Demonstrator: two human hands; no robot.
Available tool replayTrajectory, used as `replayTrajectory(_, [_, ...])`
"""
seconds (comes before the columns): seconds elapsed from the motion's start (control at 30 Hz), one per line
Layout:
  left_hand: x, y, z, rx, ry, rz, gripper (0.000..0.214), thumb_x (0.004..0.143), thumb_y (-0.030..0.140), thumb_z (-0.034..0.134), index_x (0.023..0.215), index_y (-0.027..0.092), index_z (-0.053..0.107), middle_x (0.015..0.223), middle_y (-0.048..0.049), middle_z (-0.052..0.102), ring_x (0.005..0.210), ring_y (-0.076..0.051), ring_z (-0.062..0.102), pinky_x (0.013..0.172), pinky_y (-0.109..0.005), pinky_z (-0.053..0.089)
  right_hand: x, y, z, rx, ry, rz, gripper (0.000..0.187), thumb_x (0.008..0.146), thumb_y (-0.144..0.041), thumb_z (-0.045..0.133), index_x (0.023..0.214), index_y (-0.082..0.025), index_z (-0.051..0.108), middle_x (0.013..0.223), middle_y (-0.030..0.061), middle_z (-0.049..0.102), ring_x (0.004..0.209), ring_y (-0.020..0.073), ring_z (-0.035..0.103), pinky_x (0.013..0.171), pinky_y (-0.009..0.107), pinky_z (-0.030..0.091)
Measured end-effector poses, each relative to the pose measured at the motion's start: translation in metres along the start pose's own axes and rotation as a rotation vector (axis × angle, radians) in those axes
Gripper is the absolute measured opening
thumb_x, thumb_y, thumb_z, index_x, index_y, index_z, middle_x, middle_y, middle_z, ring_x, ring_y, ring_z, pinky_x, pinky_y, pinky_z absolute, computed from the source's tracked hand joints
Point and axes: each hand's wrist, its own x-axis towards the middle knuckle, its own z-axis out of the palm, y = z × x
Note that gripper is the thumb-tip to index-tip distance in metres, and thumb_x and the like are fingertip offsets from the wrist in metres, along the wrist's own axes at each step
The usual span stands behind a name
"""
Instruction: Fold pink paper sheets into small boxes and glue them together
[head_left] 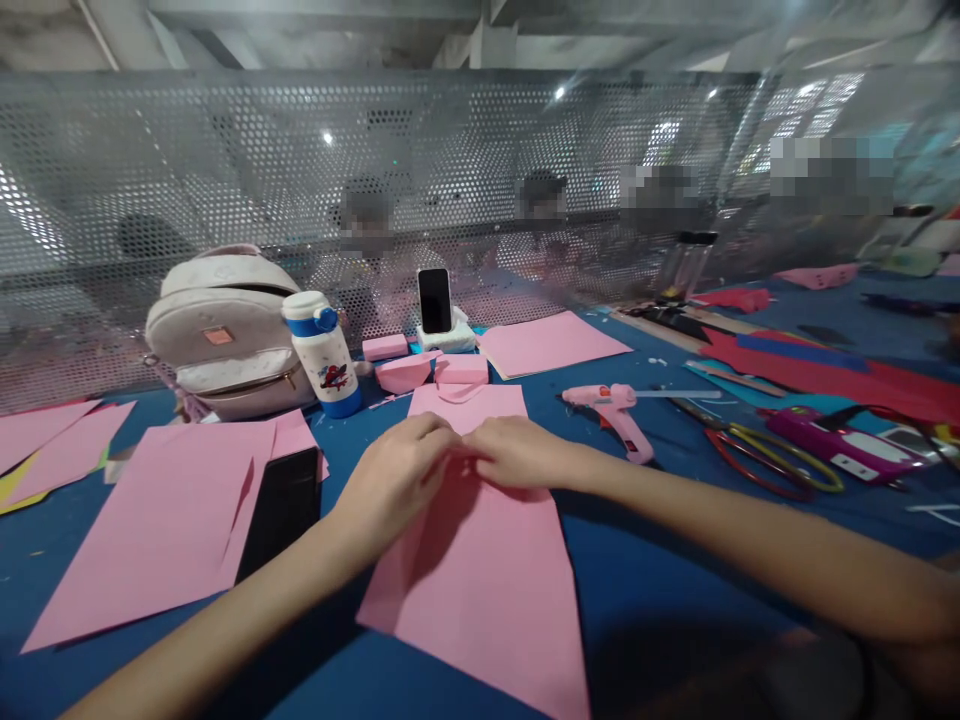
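Observation:
A long pink paper sheet (495, 580) lies in front of me, its near end reaching the bottom of the view. My left hand (409, 470) and my right hand (521, 452) meet over its upper part, fingers bent and closed, pinching the sheet between them. The fingertips are partly hidden, so the exact grip does not show. Just beyond the sheet's far end are folded pink paper pieces (461, 370). To the right of my right hand rests a pink glue gun (615, 408) with a clear glue stick in its back.
On the left are pink sheets (161, 510), a black phone (281, 510), a white backpack (225, 330) and a bottle (324, 355). Scissors (780, 460) and a purple device (840, 445) lie right. A phone (435, 300) stands before the perforated metal screen (450, 150).

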Motion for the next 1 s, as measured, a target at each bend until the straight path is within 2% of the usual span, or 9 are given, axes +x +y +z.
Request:
replayTrajectory(0.07, [-0.005,0.014,-0.003,0.105,0.058,0.132,0.023,0.096,0.012,0.047,0.11,0.015,0.065,0.111,-0.0119,0.067,0.101,-0.025,0.062,0.086,-0.039,0.051,0.003,0.005,0.003,0.07,0.024,-0.017,0.028,0.082,-0.013,0.05,0.105,-0.015,0.068,0.105,0.0113,0.073,0.096,0.0261,0.068,0.076,0.032,0.049])
replayTrajectory(0.13, [-0.01,0.028,-0.004,0.147,0.044,0.218,0.022,0.098,0.016,0.044,0.104,0.013,0.064,0.107,-0.0131,0.067,0.098,-0.026,0.063,0.084,-0.042,0.053,0.005,0.011,0.01,0.203,0.07,-0.045,0.035,0.084,-0.014,0.047,0.116,-0.015,0.061,0.115,0.0088,0.071,0.101,0.0218,0.066,0.08,0.03,0.051])
replayTrajectory(0.23, [-0.015,0.036,0.002,0.169,-0.07,0.229,0.023,0.099,0.021,0.042,0.098,0.014,0.063,0.098,-0.0117,0.068,0.089,-0.026,0.064,0.077,-0.041,0.056,0.004,0.019,0.022,0.562,0.156,-0.058,0.045,0.077,-0.011,0.048,0.121,-0.014,0.057,0.116,0.0074,0.069,0.099,0.0202,0.065,0.083,0.033,0.054])
replayTrajectory(0.33, [-0.015,0.028,0.012,0.212,-0.185,0.167,0.017,0.094,0.02,0.051,0.101,0.012,0.063,0.103,-0.0149,0.069,0.096,-0.029,0.066,0.083,-0.045,0.057,-0.002,0.028,0.031,0.777,0.147,-0.013,0.043,0.074,-0.011,0.051,0.116,-0.014,0.06,0.106,0.0057,0.071,0.094,0.0209,0.065,0.085,0.035,0.054])
replayTrajectory(0.47, [-0.016,0.017,0.028,0.209,-0.227,0.152,0.03,0.096,0.018,0.048,0.124,0.01,0.058,0.121,-0.0164,0.067,0.111,-0.029,0.065,0.093,-0.043,0.056,-0.013,0.037,0.035,0.772,0.118,0.003,0.026,0.09,-0.029,0.051,0.101,-0.014,0.068,0.105,0.0083,0.07,0.101,0.0237,0.064,0.095,0.041,0.05])
replayTrajectory(0.53, [-0.022,0.016,0.037,0.169,-0.225,0.191,0.034,0.099,0.022,0.046,0.13,0.012,0.055,0.133,-0.0143,0.062,0.122,-0.028,0.06,0.102,-0.043,0.052,-0.019,0.04,0.038,0.774,0.16,-0.067,0.032,0.096,-0.036,0.048,0.108,-0.015,0.069,0.116,0.0101,0.067,0.114,0.0236,0.06,0.106,0.042,0.042])
replayTrajectory(0.63, [-0.034,0.015,0.052,0.176,-0.273,0.172,0.053,0.098,0.044,0.05,0.141,0.012,0.047,0.148,-0.0156,0.051,0.131,-0.032,0.053,0.107,-0.048,0.048,-0.027,0.044,0.046,0.808,0.251,-0.151,0.036,0.1,-0.039,0.045,0.121,-0.018,0.065,0.128,0.0107,0.063,0.124,0.0211,0.055,0.112,0.041,0.036])
replayTrajectory(0.8, [-0.048,0.008,0.074,0.29,-0.252,0.251,0.067,0.099,0.057,0.039,0.146,0.009,0.042,0.149,-0.0181,0.048,0.134,-0.035,0.051,0.104,-0.049,0.05,-0.03,0.052,0.057,0.876,0.287,-0.132,0.034,0.1,-0.039,0.046,0.124,-0.02,0.063,0.129,0.0102,0.062,0.125,0.0208,0.054,0.11,0.041,0.039])
replayTrajectory(1.0, [-0.042,-0.004,0.081,0.313,-0.173,0.384,0.073,0.096,0.063,0.039,0.145,0.008,0.044,0.143,-0.0133,0.057,0.13,-0.03,0.054,0.105,-0.042,0.047,-0.029,0.057,0.057,0.938,0.253,-0.075,0.029,0.1,-0.032,0.044,0.116,-0.02,0.066,0.119,0.0078,0.066,0.113,0.0187,0.06,0.102,0.035,0.044])
